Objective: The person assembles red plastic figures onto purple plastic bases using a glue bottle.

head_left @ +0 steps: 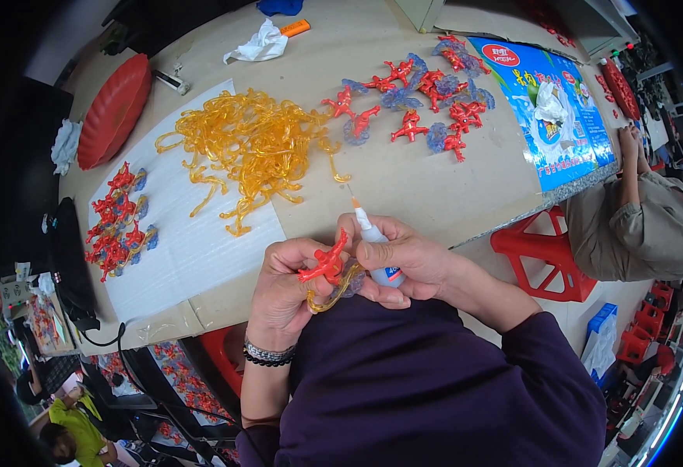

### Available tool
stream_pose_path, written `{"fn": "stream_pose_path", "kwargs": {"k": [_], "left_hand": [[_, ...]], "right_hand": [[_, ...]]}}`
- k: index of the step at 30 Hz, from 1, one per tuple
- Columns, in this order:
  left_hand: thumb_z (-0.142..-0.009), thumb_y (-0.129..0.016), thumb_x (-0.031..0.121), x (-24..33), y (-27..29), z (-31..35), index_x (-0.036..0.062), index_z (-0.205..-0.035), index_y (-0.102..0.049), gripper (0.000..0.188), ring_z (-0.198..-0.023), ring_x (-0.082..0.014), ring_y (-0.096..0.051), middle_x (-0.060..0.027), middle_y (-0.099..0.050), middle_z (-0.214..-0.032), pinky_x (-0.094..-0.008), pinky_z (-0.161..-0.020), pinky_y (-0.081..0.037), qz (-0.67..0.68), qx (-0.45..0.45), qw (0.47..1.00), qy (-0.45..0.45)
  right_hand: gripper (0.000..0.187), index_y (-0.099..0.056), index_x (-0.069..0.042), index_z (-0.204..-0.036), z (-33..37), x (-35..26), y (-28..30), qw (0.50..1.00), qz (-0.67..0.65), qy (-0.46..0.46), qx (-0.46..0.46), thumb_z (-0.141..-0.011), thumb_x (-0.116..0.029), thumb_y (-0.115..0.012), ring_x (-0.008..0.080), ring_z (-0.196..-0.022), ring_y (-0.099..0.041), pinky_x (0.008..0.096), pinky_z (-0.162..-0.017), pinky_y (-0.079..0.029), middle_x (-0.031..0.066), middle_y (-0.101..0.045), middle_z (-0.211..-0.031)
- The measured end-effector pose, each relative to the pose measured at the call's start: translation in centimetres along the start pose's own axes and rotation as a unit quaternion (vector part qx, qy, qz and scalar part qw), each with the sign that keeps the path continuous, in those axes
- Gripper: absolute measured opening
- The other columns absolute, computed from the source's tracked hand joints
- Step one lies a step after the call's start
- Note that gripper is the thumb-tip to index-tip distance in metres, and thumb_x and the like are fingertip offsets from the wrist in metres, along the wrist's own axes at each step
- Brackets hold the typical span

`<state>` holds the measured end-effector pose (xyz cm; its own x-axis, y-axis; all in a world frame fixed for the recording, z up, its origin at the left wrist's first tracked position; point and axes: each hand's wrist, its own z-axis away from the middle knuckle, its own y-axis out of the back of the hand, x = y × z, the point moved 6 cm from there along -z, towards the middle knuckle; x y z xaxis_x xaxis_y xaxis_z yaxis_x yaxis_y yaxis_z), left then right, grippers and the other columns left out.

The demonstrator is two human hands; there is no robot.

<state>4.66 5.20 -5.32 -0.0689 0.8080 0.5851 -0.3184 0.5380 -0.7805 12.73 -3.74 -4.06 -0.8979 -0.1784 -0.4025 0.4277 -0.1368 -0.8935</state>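
Note:
Close to my body, my left hand [283, 280] pinches a small red plastic figure [329, 260] with a yellow translucent curved piece [334, 293] and a purple translucent base [352, 285] at its lower side. A white glue bottle [371, 233] with an orange-tipped nozzle points up and away in my right hand [411, 261]. The fingers of that hand also reach the purple base. Beyond my hands lies a heap of yellow translucent pieces [260, 148] on a white foam sheet [178, 272]. Red figures with purple bases [450, 93] stand scattered at the far right of it.
Figures with yellow pieces [119, 218] cluster at the sheet's left. A red oval tray [114, 111], crumpled tissue [260, 43] and orange object [295, 28] sit farther back. A blue printed sheet [548, 117] covers the right side, near a seated person [630, 222] and red stool [540, 261].

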Motion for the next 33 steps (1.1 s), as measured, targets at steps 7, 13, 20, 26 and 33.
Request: {"fn": "stream_pose_path", "kwargs": {"k": [7,13,20,26,33], "left_hand": [[-0.075,-0.077,0.011,0.2,-0.7,-0.1,-0.0030,-0.101,-0.065,0.032,-0.052,-0.0164,-0.061,-0.0141,-0.068,-0.082,-0.0255,-0.039,-0.048,0.031,-0.024,0.999,-0.003],[-0.083,-0.071,0.018,-0.5,0.0,-0.1,-0.0013,-0.106,-0.062,0.031,-0.050,-0.0183,-0.059,-0.0133,-0.067,-0.085,-0.0257,-0.043,-0.049,0.016,-0.019,1.000,-0.002],[-0.091,-0.060,0.016,-1.0,-0.9,0.2,0.0017,-0.116,-0.053,0.029,-0.062,-0.0188,-0.060,-0.0107,-0.064,-0.096,-0.0272,-0.054,-0.049,0.061,0.046,0.997,-0.027],[-0.090,-0.062,0.010,-1.3,-1.2,0.5,0.0023,-0.111,-0.054,0.024,-0.068,-0.0175,-0.060,-0.0095,-0.062,-0.090,-0.0258,-0.061,-0.050,0.039,0.077,0.993,-0.086],[-0.082,-0.070,0.007,-1.2,-0.4,0.5,0.0017,-0.103,-0.058,0.025,-0.073,-0.0155,-0.061,-0.0119,-0.062,-0.101,-0.0257,-0.064,-0.051,-0.021,0.117,0.978,-0.169]], "right_hand": [[0.021,-0.045,-0.009,-0.090,0.0,-0.1,-0.4,0.998,-0.002,0.064,-0.007,-0.093,-0.023,-0.060,0.0117,-0.038,-0.049,0.0220,-0.032,-0.036,0.0095,-0.059,-0.063],[0.020,-0.045,-0.009,-0.089,0.3,-0.6,-0.4,0.994,0.048,0.103,0.001,-0.093,-0.021,-0.060,0.0109,-0.039,-0.049,0.0216,-0.032,-0.036,0.0088,-0.058,-0.062],[0.018,-0.044,-0.009,-0.089,0.5,-2.1,0.8,0.973,0.077,0.204,0.071,-0.094,-0.017,-0.059,0.0108,-0.044,-0.052,0.0217,-0.033,-0.038,0.0088,-0.058,-0.066],[0.024,-0.038,-0.012,-0.090,0.7,-2.4,1.4,0.958,0.119,0.232,0.117,-0.091,-0.015,-0.061,0.0117,-0.045,-0.053,0.0224,-0.033,-0.037,0.0038,-0.054,-0.066],[0.019,-0.041,-0.009,-0.087,0.7,-1.6,1.3,0.960,0.119,0.234,0.102,-0.092,-0.012,-0.059,0.0119,-0.053,-0.057,0.0217,-0.036,-0.042,0.0081,-0.058,-0.067]]}}
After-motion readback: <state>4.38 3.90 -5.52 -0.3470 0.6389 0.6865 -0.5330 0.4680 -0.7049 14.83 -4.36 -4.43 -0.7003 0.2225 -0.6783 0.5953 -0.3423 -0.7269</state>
